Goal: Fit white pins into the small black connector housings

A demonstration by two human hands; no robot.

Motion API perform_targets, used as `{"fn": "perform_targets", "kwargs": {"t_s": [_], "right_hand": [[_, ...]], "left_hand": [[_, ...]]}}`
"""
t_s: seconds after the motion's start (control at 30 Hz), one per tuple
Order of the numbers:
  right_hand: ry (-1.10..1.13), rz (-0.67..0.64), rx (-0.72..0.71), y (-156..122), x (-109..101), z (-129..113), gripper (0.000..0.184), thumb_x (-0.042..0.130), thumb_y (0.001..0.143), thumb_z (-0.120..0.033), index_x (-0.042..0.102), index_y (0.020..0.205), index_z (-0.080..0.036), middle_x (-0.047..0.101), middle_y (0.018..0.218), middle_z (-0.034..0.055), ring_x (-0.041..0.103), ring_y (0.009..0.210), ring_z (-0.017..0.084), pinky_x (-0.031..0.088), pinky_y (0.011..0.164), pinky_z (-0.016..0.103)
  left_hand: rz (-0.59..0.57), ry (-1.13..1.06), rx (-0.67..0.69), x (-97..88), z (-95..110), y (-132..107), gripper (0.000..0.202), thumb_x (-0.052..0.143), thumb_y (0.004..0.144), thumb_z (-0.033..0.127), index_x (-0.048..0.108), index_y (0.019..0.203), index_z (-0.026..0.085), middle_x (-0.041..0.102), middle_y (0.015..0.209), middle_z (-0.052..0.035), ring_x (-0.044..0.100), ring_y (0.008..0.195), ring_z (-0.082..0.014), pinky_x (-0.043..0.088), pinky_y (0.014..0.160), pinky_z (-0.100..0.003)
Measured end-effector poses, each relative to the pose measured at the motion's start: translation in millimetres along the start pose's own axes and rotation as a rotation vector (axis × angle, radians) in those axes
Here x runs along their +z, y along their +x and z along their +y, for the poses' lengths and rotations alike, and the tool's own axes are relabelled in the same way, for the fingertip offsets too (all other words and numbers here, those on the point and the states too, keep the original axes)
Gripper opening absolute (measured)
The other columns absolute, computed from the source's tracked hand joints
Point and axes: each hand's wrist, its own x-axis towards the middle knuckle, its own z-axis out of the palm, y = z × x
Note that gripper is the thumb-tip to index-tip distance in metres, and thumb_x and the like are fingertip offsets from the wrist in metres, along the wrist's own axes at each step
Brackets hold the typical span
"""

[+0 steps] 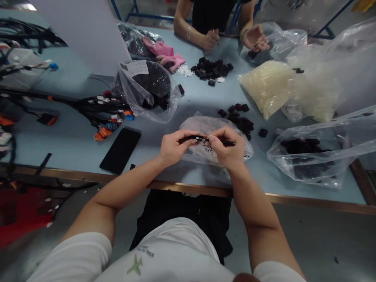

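Black smartphone (120,150) lying on worktop (67,145), left; left hand (178,148) and right hand (226,147) both closed, gripping slim black part (202,138) over clear plastic bag (202,127), near edge; black connectors (239,123) lying just beyond, right

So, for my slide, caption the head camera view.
Left hand and right hand pinch a black part over a plastic bag.

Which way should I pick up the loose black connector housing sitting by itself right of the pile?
Pinch its opposite sides, coming from above with the right hand. The black connector housing is a small block lying apart from the pile of housings, so a pinch can probably close around it without disturbing others.
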Motion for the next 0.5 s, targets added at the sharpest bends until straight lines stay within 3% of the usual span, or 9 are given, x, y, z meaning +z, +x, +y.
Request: {"fn": "perform_targets", "kwargs": {"t_s": [0.27, 0.5], "right_hand": [[-0.145, 0.015, -0.096, -3.1, 0.2, 1.6, 0.017, 0.071, 0.088, -0.030, 0.064, 0.073, -0.025, 0.070, 0.068, -0.0029, 0.063, 0.060, 0.014, 0.050, 0.059, 0.029], [0.010, -0.003, -0.107, -2.7, -1.3, 4.4, 0.015, 0.070, 0.092, -0.027, 0.068, 0.077, -0.025, 0.076, 0.070, -0.0021, 0.067, 0.060, 0.014, 0.051, 0.058, 0.028]], "left_hand": [[-0.010, 0.279, 0.147, -4.1, 3.3, -3.1, 0.024, 0.081, 0.095, 0.042, 0.086, 0.114, 0.028, 0.086, 0.113, -0.0040, 0.084, 0.101, -0.0216, 0.068, 0.095, -0.032], [0.006, 0.078, 0.043, -0.3, -0.3, 0.8, 0.031, 0.082, 0.094, 0.046, 0.085, 0.115, 0.023, 0.086, 0.113, -0.0065, 0.084, 0.101, -0.0228, 0.069, 0.096, -0.036]]}}
